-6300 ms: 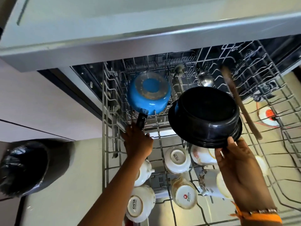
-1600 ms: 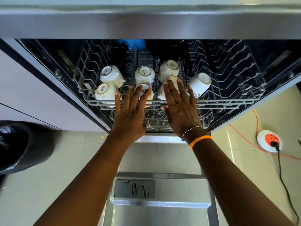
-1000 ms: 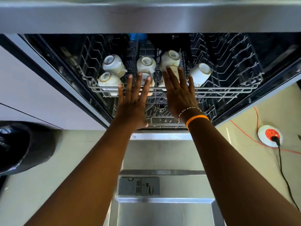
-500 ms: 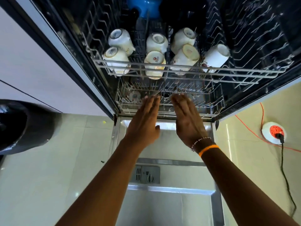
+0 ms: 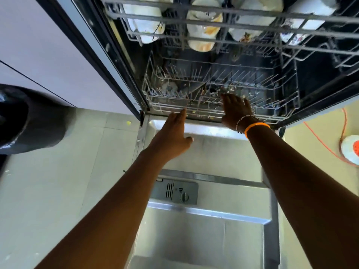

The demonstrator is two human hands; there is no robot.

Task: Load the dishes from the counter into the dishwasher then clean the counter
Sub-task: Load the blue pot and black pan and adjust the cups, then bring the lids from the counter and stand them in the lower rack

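At the open dishwasher, seen from above: door [image 5: 206, 239] folded down flat, detergent compartment [image 5: 175, 192] visible on its inner face.

Left hand [image 5: 172, 136]: fingers straight and together, thumb out to the side, holding nothing. Fingertips reach the front rail of the lower rack [image 5: 217, 88]; contact with the wire cannot be confirmed, the frame is motion-blurred.

Right hand [image 5: 236, 111]: fingers extended, laid over the front edge of the lower rack, reaching slightly inside it. No curl around the wire that I can make out, nothing held. Orange band [image 5: 256, 127] and a beaded bracelet [image 5: 243, 121] on the right wrist.

Lower rack: sits inside the tub, front edge just at the door hinge line. Bare tines mostly; some small dark and pale items near its middle, too blurred to identify.

Upper rack [image 5: 223, 22]: pushed in above the lower one. Holds white cups [image 5: 203, 31], several in a row along its front. Some carry yellowish staining; one at the right has a coloured printed pattern.

Surroundings: pale cabinet front [image 5: 38, 45] to the left of the machine. Black bin with bag liner [image 5: 25, 121] on the tiled floor [image 5: 58, 181] at far left. Small yellow speck on the floor near the door hinge. Orange cable [image 5: 326, 144] running across the floor at right to a white and red socket unit [image 5: 352, 149] at the frame edge.
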